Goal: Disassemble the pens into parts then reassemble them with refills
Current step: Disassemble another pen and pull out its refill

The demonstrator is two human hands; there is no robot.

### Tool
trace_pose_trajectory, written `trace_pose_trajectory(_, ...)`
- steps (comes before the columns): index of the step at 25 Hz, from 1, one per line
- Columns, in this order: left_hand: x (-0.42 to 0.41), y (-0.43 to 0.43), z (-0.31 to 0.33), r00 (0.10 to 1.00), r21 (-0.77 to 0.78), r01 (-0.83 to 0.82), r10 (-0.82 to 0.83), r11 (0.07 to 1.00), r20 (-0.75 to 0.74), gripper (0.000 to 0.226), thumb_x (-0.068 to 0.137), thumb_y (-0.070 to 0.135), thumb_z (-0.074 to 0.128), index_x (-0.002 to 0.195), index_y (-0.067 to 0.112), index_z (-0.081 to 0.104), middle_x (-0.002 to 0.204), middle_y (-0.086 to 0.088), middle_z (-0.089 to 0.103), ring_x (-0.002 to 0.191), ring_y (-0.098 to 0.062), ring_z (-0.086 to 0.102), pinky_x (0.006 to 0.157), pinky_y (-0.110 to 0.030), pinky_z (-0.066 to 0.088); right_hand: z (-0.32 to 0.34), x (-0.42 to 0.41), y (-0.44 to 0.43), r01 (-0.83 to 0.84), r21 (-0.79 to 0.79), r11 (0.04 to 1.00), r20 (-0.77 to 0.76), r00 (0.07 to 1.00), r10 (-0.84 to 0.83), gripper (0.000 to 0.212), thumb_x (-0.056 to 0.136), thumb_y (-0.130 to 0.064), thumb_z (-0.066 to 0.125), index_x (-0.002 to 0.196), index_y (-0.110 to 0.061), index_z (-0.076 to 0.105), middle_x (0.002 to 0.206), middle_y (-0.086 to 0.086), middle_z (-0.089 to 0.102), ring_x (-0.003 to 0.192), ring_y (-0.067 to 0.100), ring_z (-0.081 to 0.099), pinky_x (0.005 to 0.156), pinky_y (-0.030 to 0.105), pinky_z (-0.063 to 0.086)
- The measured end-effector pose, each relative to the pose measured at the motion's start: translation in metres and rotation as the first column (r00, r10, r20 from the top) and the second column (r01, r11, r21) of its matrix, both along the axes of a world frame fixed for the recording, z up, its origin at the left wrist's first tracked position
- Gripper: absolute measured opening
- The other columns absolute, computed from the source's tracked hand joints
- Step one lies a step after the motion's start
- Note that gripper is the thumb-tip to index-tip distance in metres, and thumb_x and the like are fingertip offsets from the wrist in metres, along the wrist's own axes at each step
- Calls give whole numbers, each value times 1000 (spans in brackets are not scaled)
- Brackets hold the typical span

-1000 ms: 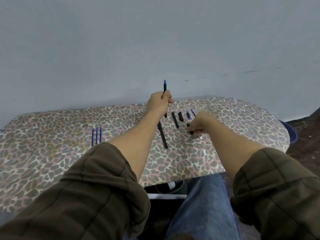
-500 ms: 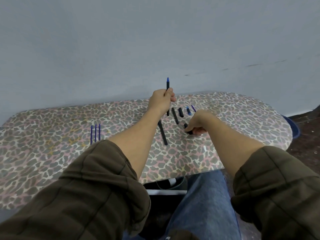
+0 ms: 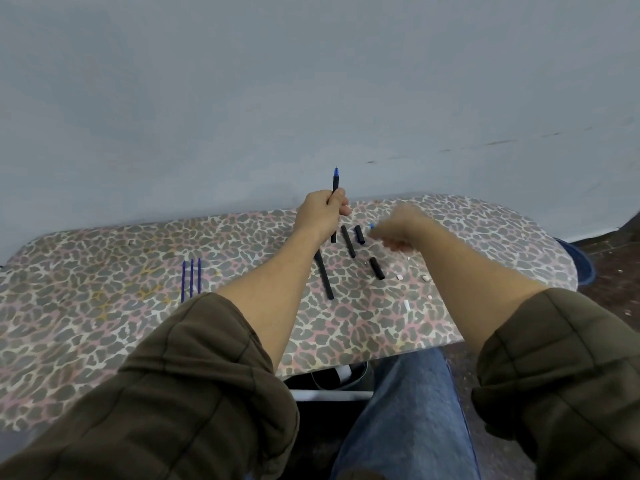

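My left hand point(image 3: 322, 213) is shut on a black pen point(image 3: 335, 188) and holds it upright, blue tip at the top. My right hand point(image 3: 398, 230) hovers blurred over the table, fingers curled; whether it holds anything is unclear. A small blue piece point(image 3: 372, 225) shows at its left edge. On the leopard-print table point(image 3: 104, 258) lie a long black barrel point(image 3: 323, 277), a second black barrel point(image 3: 348, 240), a short black piece point(image 3: 359, 234) and a black cap point(image 3: 376, 268). Three blue refills point(image 3: 191, 280) lie side by side at the left.
Small white bits point(image 3: 407, 304) are scattered on the table near my right forearm. A blue container point(image 3: 583, 268) stands on the floor beyond the table's right end. A grey wall runs close behind the table. My knee in jeans point(image 3: 408, 410) is under the front edge.
My right hand has lifted off the black cap and moved back toward the small blue piece; the cap now lies uncovered. My left hand still holds the pen upright.
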State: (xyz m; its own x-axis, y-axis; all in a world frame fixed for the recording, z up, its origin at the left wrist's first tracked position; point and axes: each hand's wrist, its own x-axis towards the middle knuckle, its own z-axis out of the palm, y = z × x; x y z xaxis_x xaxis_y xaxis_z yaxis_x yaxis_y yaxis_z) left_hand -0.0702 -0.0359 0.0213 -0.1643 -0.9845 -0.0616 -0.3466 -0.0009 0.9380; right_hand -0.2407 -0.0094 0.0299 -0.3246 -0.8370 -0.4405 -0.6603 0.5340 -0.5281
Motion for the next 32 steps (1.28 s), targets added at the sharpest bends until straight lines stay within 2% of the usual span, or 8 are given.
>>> trace_pose_trajectory(4, -1, 1, 9, 999, -58, 14, -12, 998, 37, 37, 106, 44, 48, 102, 18, 74, 93, 4, 71, 96, -21, 68, 91, -41, 55, 46, 22, -9, 98, -421, 902, 288, 957, 30, 26, 84, -33, 71, 90, -8, 76, 89, 5, 78, 70, 17, 63, 57, 28, 45)
trace_pose_trajectory(8, 1, 2, 19, 999, -92, 6, -3, 996, 36, 37, 103, 47, 54, 82, 21, 72, 73, 4, 67, 71, -19, 61, 73, -42, 52, 55, 42, -9, 27, -532, 846, 198, 976, 93, 26, 85, -38, 83, 79, -13, 79, 68, -6, 73, 61, 4, 61, 57, 22, 46)
trace_pose_trajectory(10, 6, 3, 24, 997, -114, -17, 25, 993, 67, 41, 96, 52, 63, 69, 22, 67, 62, 6, 63, 62, -18, 58, 65, -39, 49, 56, 45, -11, 40, -562, 826, 184, 980, 78, 30, 84, -39, 85, 80, -10, 79, 67, -6, 70, 64, 6, 62, 61, 23, 47)
trace_pose_trajectory(13, 12, 4, 27, 992, -135, -91, 102, 987, 78, 26, 83, 52, 79, 85, 27, 77, 77, 9, 74, 78, -13, 70, 71, -35, 57, 60, 49, -13, 41, -589, 807, 151, 987, 60, 31, 81, -43, 87, 76, -13, 79, 68, -5, 70, 66, 8, 64, 62, 25, 50)
trace_pose_trajectory(15, 13, 6, 30, 985, -161, -133, 148, 978, 86, 23, 78, 50, 84, 80, 28, 77, 71, 11, 73, 72, -11, 69, 68, -33, 56, 64, 50, -14, 32, -597, 802, 99, 994, 35, 30, 79, -45, 87, 73, -17, 77, 68, -6, 70, 64, 7, 63, 60, 25, 49)
trace_pose_trajectory(21, 11, 6, 35, 987, -178, -110, 129, 978, 98, 19, 82, 45, 83, 75, 29, 75, 76, 5, 76, 80, -19, 73, 76, -39, 59, 69, 53, -17, -29, -607, 794, -34, 999, 11, 29, 83, -33, 82, 68, -11, 71, 64, 0, 67, 53, 10, 55, 53, 24, 44)
trace_pose_trajectory(27, 10, 0, 34, 997, -147, -38, 48, 988, 61, 12, 89, 33, 79, 92, 22, 81, 82, 3, 77, 85, -17, 72, 79, -33, 58, 65, 47, -15, -48, -608, 793, -19, 999, 46, 31, 91, -20, 71, 63, -9, 64, 57, 1, 56, 52, 14, 46, 56, 26, 40)
trace_pose_trajectory(32, -1, 3, 33, 998, -193, -32, 41, 981, 44, 20, 87, 46, 77, 92, 27, 78, 78, 15, 73, 77, -1, 68, 69, -24, 50, 69, 38, -15, 23, -656, 755, 54, 998, 16, 18, 93, -24, 72, 85, -9, 79, 69, -3, 68, 62, 10, 60, 64, 29, 54)
